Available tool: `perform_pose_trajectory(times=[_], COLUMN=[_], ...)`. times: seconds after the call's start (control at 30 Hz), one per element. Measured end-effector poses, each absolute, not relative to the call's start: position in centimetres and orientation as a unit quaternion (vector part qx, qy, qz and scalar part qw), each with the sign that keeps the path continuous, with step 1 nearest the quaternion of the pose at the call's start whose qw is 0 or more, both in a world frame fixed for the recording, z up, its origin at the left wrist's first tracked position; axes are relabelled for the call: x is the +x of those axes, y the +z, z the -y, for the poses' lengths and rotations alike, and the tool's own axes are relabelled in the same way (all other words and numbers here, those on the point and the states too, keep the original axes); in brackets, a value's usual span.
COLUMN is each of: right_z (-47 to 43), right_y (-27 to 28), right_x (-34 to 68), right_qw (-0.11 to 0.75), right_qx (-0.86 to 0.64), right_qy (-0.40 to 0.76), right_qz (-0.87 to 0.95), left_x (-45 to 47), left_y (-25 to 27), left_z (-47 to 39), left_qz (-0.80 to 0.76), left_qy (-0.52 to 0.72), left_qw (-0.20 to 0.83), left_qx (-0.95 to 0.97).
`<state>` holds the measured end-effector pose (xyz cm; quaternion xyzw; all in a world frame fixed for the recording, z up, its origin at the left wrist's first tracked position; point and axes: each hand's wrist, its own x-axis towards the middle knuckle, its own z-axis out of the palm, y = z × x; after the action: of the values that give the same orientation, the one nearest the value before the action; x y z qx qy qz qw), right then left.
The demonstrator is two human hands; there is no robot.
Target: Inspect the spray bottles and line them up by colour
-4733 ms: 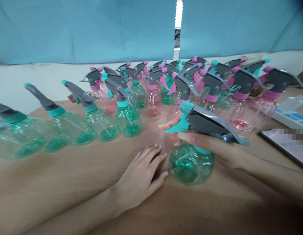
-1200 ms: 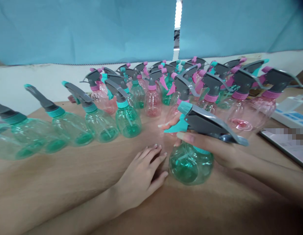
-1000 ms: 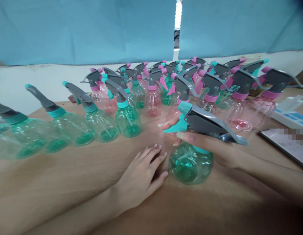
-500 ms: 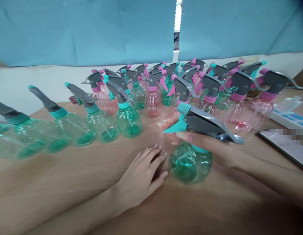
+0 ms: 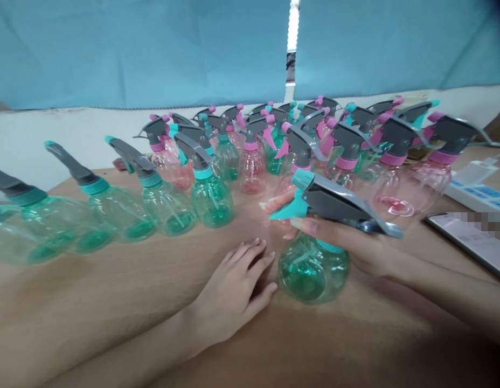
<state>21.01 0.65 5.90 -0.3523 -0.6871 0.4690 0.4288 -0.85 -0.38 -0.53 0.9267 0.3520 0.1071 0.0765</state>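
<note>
Right hand grips a green spray bottle

At centre frame the right hand point(image 5: 355, 245) clasps the neck of the green spray bottle point(image 5: 312, 269) standing on the tabletop point(image 5: 112, 280). The left hand point(image 5: 234, 293) lies flat, fingers point(image 5: 258, 258) loose, just left of it.

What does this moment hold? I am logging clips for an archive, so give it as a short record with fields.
Setting: wooden table before a blue curtain
Right hand: wrapped around the neck of a green spray bottle, fingers under its grey trigger head
Left hand: flat on the table, open, just left of that bottle
Behind: many upright green and pink spray bottles
Left row: green bottles
Right edge: white power strip, flat sheet
</note>
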Motion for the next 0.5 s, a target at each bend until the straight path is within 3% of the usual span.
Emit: perform_pose_trajectory(times=[0.5], right_z=[-0.58], right_y=[6.02], right_x=[20.82], right_qw=[0.450], right_qx=[-0.322], right_qy=[0.465], right_qz=[0.691], left_x=[-0.75], left_y=[-0.49], left_z=[0.35], left_qz=[-0.353], left_qy=[0.095], left_qw=[0.072], left_qx=[0.928])
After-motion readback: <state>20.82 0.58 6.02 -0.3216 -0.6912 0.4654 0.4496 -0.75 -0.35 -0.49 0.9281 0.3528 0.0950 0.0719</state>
